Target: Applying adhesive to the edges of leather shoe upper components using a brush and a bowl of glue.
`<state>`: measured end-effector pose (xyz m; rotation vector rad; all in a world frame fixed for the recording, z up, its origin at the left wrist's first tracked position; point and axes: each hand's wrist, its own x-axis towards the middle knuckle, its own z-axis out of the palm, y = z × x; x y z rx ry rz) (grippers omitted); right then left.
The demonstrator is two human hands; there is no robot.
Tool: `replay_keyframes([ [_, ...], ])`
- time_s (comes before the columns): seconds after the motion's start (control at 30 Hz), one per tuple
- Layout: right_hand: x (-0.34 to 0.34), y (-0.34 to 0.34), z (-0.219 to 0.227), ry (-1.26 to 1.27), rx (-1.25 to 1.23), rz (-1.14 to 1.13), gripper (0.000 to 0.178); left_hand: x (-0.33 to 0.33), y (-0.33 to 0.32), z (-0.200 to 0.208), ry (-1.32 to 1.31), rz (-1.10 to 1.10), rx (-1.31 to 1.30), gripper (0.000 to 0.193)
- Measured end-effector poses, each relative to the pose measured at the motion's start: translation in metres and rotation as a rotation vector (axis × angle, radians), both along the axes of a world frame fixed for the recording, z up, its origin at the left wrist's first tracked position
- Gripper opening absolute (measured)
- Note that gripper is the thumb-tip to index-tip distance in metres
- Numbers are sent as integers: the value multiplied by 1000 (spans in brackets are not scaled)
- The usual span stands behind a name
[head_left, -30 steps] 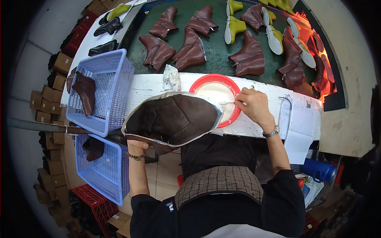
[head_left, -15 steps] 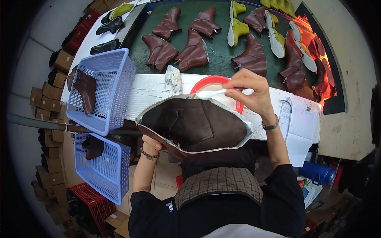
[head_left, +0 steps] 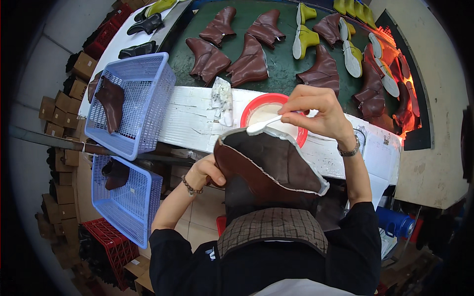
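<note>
My left hand (head_left: 208,170) grips a brown leather boot upper (head_left: 243,170) by its outer left side, with the thumb against the leather. The upper's wide opening faces up, showing a dark lining and a pale, whitish rim. Pinched in my right hand (head_left: 320,111) is a slim white brush (head_left: 258,128), which looks like a toothbrush. Its head touches or hovers just over the far edge of the opening; I cannot tell which. Right behind the upper stands a red bowl (head_left: 248,111) of whitish liquid, partly covered by my right hand and the brush.
Brown boot uppers (head_left: 249,61) and yellow-green shoe forms (head_left: 305,40) lie on a green conveyor (head_left: 281,64) beyond the white bench (head_left: 192,116). At the right glows an orange-lit opening (head_left: 405,81). Blue baskets (head_left: 160,93) holding brown boots stand left; a blue jug (head_left: 395,222) is lower right.
The boot upper has turned and tilted, so more of its outer leather shows. My left hand has come up beside it. The brush has shifted slightly nearer along the rim.
</note>
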<state>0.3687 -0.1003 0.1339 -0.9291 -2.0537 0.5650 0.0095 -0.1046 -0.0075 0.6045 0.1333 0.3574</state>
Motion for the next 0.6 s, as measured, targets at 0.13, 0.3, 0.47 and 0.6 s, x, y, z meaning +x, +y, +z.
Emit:
replay_keyframes([
  [0.13,-21,13,7,41,144,117,16,21,-6,10,146,-103,-74,85],
  [0.3,-16,18,3,117,169,120,18,21,-13,18,63,66,53,103],
  [0.47,2,0,-36,292,-2,42,23,-3,0,16,-15,404,335,122],
  [0.6,3,-8,-57,359,-84,-19,22,-58,28,-28,485,514,1400,118],
])
